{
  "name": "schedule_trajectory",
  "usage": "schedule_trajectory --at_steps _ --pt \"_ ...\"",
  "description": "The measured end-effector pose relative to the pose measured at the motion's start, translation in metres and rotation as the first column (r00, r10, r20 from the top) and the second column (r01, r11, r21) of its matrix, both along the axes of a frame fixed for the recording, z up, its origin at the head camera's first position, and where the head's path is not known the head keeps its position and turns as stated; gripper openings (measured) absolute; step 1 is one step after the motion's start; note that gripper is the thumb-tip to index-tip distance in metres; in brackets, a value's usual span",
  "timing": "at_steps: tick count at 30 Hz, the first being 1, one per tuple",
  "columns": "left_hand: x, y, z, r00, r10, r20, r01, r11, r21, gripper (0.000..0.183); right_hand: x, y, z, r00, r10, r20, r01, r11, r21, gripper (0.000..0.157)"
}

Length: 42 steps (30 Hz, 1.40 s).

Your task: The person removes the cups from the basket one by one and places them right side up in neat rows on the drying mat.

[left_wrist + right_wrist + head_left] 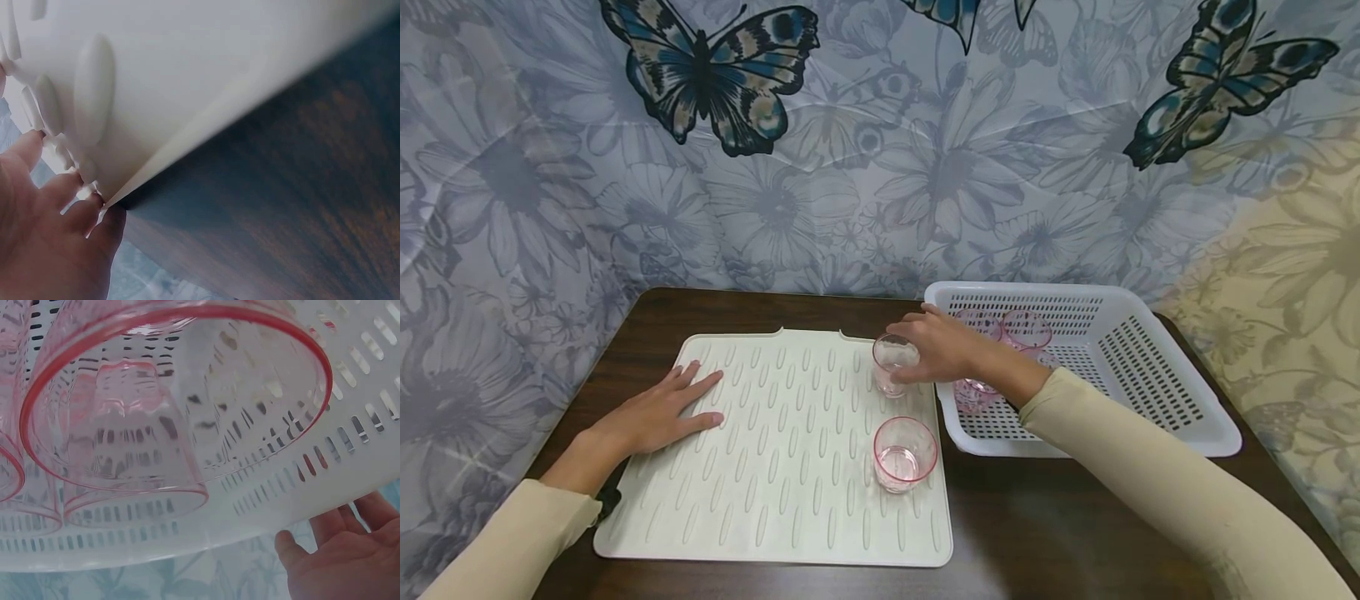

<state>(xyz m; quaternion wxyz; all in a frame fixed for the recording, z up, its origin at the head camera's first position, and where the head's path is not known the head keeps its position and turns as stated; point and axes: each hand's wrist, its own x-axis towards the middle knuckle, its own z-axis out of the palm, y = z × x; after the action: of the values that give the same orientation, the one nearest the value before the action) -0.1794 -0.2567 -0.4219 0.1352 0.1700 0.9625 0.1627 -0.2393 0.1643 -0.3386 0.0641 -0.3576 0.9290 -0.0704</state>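
Note:
My left hand (658, 417) lies spread, palm down, on the left side of a white ridged drying mat (760, 533). In the left wrist view its fingers (59, 187) reach along the mat's edge. At the mat's far right corner, my right hand (943, 346) holds a clear drinking glass (887, 385), its thumb across the glass's side. Nearer on the mat's right side stands another glass (904, 458) with a pink rim. The right wrist view shows that hand (350, 562) past the basket's rim, with the held glass hidden.
A white perforated basket (1180, 417) stands right of the mat, under my right forearm. Several pink-rimmed glasses (1027, 329) sit in its left part; they fill much of the right wrist view. Dark wooden table (1045, 525) surrounds both. A butterfly-print cloth (865, 192) hangs behind.

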Motion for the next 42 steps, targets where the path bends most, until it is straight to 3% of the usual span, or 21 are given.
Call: schedule_trajectory --at_steps 6,12,17,22,29,42 --pt "0.0 0.001 0.0 1.0 0.003 0.005 -0.003 1.0 0.001 0.081 0.0 0.006 0.012 1.0 0.002 0.01 -0.001 0.996 -0.085 0.074" --pt "0.0 0.002 0.001 1.0 -0.001 0.0 0.001 1.0 0.005 0.081 -0.002 0.037 0.039 0.993 -0.098 0.063 0.109 0.972 -0.208 0.078" --pt "0.0 0.002 0.002 1.0 -0.001 -0.005 0.001 1.0 0.007 0.08 -0.004 0.078 0.044 0.978 -0.176 0.112 0.201 0.936 -0.288 0.078" --pt "0.0 0.003 0.002 1.0 0.003 -0.005 -0.003 1.0 0.0 0.082 0.002 0.119 0.039 0.952 -0.264 0.153 0.296 0.921 -0.255 0.08" --pt "0.0 0.002 0.002 1.0 0.004 -0.004 -0.004 1.0 -0.002 0.082 0.017 0.162 0.035 0.949 -0.264 0.171 0.298 0.929 -0.219 0.075" --pt "0.0 0.001 0.0 1.0 0.001 -0.013 -0.001 1.0 0.0 0.081 0.033 0.189 0.023 0.949 -0.263 0.171 0.289 0.945 -0.151 0.087"
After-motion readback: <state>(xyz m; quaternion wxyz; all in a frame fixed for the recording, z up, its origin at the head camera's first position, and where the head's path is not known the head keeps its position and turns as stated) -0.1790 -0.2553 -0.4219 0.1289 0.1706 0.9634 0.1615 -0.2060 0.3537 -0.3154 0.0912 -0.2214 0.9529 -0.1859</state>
